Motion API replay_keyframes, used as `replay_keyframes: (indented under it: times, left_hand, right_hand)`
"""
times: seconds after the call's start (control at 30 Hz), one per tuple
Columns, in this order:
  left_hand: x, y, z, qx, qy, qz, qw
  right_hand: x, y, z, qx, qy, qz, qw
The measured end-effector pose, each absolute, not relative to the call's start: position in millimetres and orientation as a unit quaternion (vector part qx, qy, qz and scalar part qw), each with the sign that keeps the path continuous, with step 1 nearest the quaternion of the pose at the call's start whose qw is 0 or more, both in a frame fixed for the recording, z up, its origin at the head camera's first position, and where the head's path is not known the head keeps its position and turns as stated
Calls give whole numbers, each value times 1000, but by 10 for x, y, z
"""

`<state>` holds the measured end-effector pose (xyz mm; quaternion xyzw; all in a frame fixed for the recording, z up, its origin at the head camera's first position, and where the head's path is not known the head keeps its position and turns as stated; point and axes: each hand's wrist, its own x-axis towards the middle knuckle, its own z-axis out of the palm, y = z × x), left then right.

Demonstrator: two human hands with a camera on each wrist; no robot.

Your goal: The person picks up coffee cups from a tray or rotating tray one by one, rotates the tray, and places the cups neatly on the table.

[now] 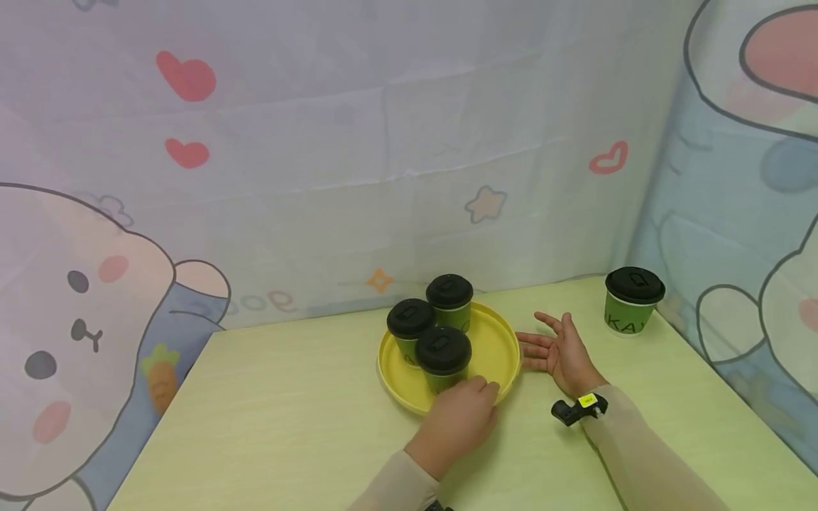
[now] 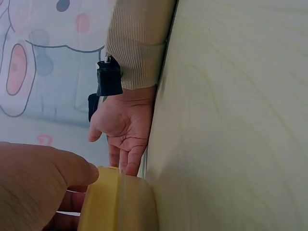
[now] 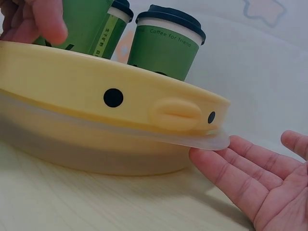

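A round yellow tray (image 1: pixel 495 348) bears three green paper coffee cups with black lids: a front cup (image 1: pixel 441 360), a left cup (image 1: pixel 411 323) and a back cup (image 1: pixel 450 294). My left hand (image 1: pixel 456 422) lies over the tray's front rim beside the front cup, fingers bent. In the right wrist view its thumb (image 3: pixel 50 21) overlaps that cup just above the rim; whether it grips anything is unclear. At the tray's right side, my right hand (image 1: pixel 565 358) is palm up with spread fingers. Its fingertips (image 3: pixel 204 156) touch the translucent lip (image 3: pixel 211 140) under the tray's duck face.
Another green coffee cup (image 1: pixel 629 301) with a black lid stands at the table's far right corner. Behind the pale wooden table (image 1: pixel 287 404) hangs a cartoon-printed cloth (image 1: pixel 319 177), and the same kind of cloth (image 1: pixel 716 234) closes off the right side.
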<state>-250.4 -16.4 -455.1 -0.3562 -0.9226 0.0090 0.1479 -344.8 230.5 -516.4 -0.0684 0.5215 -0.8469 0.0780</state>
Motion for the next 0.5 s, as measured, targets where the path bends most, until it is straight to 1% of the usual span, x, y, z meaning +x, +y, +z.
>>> replay_keyframes:
  times: [0.3,0.5]
  left_hand:
    - [-2523,-147,-4569,-357,-918,27,169]
    - [-2518,-160,-4531,-363,-916,33,169]
  right_hand:
    - [-3405,2284,-5135,-66,529,-843,75]
    - [-3406,2283,-5122,-70,530,-842,76]
